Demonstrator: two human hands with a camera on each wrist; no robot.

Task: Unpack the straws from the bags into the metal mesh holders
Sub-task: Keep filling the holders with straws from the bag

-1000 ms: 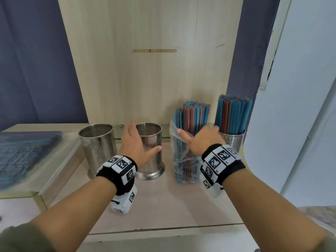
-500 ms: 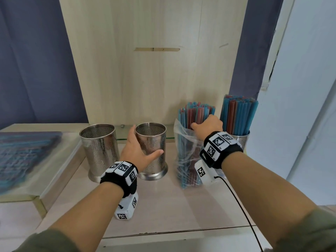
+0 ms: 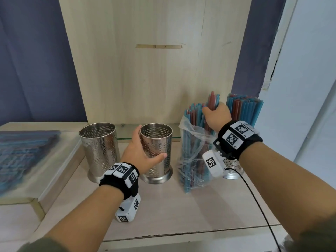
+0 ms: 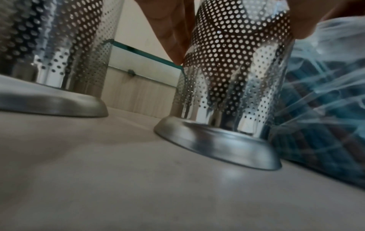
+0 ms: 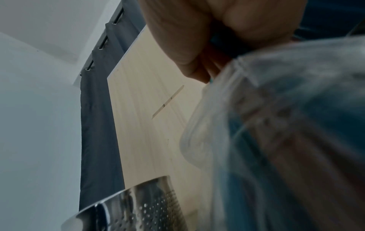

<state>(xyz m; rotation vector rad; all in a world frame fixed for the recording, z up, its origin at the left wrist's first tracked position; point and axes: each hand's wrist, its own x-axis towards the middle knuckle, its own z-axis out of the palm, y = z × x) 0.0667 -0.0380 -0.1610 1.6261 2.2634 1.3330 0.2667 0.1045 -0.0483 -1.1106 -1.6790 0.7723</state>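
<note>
Two empty perforated metal holders stand on the shelf: one at the left (image 3: 99, 146), one in the middle (image 3: 157, 148) (image 4: 233, 75). My left hand (image 3: 141, 153) wraps the middle holder, thumb in front and fingers (image 4: 173, 31) behind. A clear bag (image 3: 195, 157) (image 4: 324, 96) of blue and red straws stands upright to its right. My right hand (image 3: 216, 115) grips a bunch of straws (image 3: 211, 100) raised above the rest in the bag; the right wrist view shows its fingers (image 5: 177, 39) curled over the bag (image 5: 286, 125). A third holder (image 3: 234, 168) (image 5: 138, 207) behind that wrist is full of straws (image 3: 242, 110).
A flat packet (image 3: 23, 157) of blue straws lies on a raised ledge at the left. An upright wooden panel (image 3: 154, 73) closes the back of the shelf. A white wall (image 3: 300, 106) stands close on the right. A black cable (image 3: 261, 206) trails from my right wrist.
My right hand has moved up from the bag's side to the straw tops, closed on a bunch and lifted it. My left hand has settled around the middle holder.
</note>
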